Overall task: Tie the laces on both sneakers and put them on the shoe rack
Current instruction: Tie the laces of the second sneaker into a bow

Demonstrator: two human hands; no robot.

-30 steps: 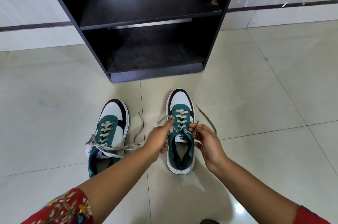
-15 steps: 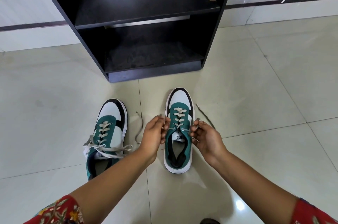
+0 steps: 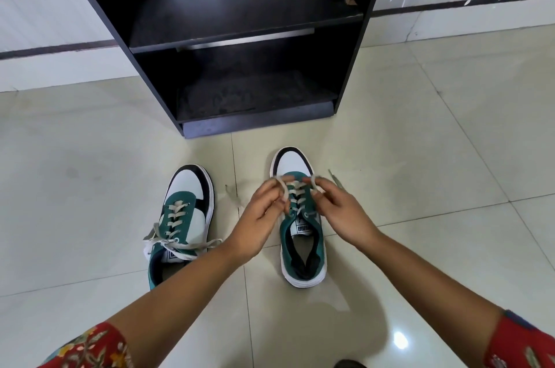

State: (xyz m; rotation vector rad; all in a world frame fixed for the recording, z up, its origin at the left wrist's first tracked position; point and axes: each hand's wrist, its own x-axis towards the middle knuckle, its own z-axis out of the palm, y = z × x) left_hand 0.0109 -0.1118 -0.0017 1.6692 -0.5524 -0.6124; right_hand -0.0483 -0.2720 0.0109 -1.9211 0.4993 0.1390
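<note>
Pale glossy tiled floor (image 3: 420, 157) carries everything. Black wooden two-shelf shoe rack (image 3: 240, 22) stands at the far edge of the floor against the white wall (image 3: 45, 7); both shelves bare. Open tile to the left and right of the rack and on both outer sides of the shoes.

Right-hand green, white and black low-top sneaker (image 3: 301, 244) sits just in front of the rack's base, toe toward it, upright on its sole. Its cream laces (image 3: 295, 196) are untied: each hand pinches a loop of lace above the eyelets, the loops close together over the tongue. Left hand (image 3: 258, 217) closed on the left loop with thumb and fingertips; right hand (image 3: 339, 214) closed likewise on the right loop. One loose lace end (image 3: 335, 178) trails onto the tile right of the toe.

Matching left-hand sneaker (image 3: 183, 217) lies near, apart from the first, toe angled toward the rack. Its laces (image 3: 180, 244) are spread loosely across the tongue; knot state cannot be told. Red floral sleeves (image 3: 90, 349) at the lower corners.
</note>
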